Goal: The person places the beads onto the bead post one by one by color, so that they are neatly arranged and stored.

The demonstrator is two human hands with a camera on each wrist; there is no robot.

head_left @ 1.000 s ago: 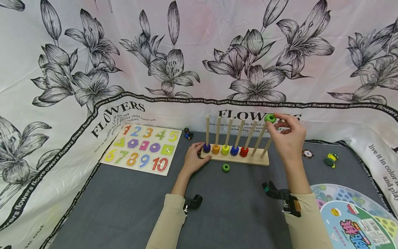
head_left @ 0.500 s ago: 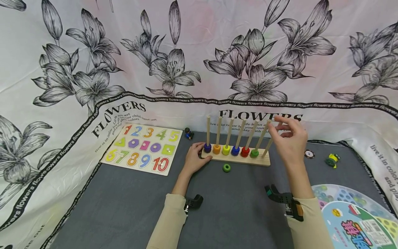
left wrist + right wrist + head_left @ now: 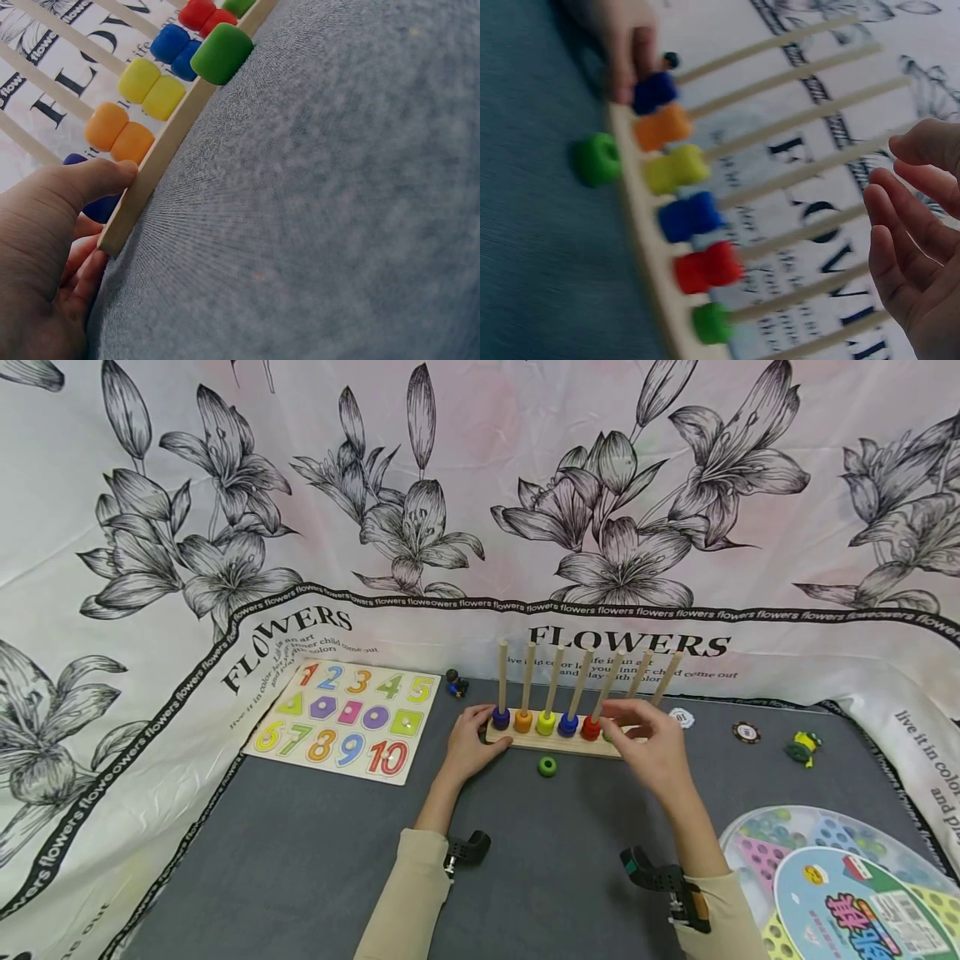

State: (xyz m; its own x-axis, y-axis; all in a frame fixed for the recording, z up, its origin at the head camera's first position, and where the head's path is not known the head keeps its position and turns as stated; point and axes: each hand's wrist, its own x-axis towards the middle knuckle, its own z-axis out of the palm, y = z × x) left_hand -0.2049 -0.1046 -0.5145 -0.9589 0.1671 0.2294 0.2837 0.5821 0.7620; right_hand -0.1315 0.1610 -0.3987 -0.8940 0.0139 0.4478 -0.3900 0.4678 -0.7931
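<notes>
My left hand (image 3: 471, 745) grips the left end of a wooden peg stand (image 3: 551, 742), thumb along the front edge and fingers behind. Beads sit at the foot of its upright pegs: dark blue (image 3: 501, 718), orange (image 3: 522, 721), yellow (image 3: 546, 722), blue (image 3: 567, 725) and red (image 3: 591, 727). A green bead (image 3: 712, 322) is on the sixth peg, largely covered by my right hand in the head view. The right hand (image 3: 654, 747) is over the stand's right part, fingers bent loosely with nothing between them. One loose green bead (image 3: 547, 767) lies on the cloth in front.
A number puzzle board (image 3: 341, 722) lies left, with a small figure (image 3: 455, 683) beside it. Right of the stand are a white chip (image 3: 681, 718), a dark chip (image 3: 746, 732) and a green-yellow toy (image 3: 802, 748). A round board-game pack (image 3: 757, 827) is at front right.
The green bead left my right hand and dropped down the sixth peg. That hand then came down and left, toward the stand's base. The left hand stayed on the stand's end.
</notes>
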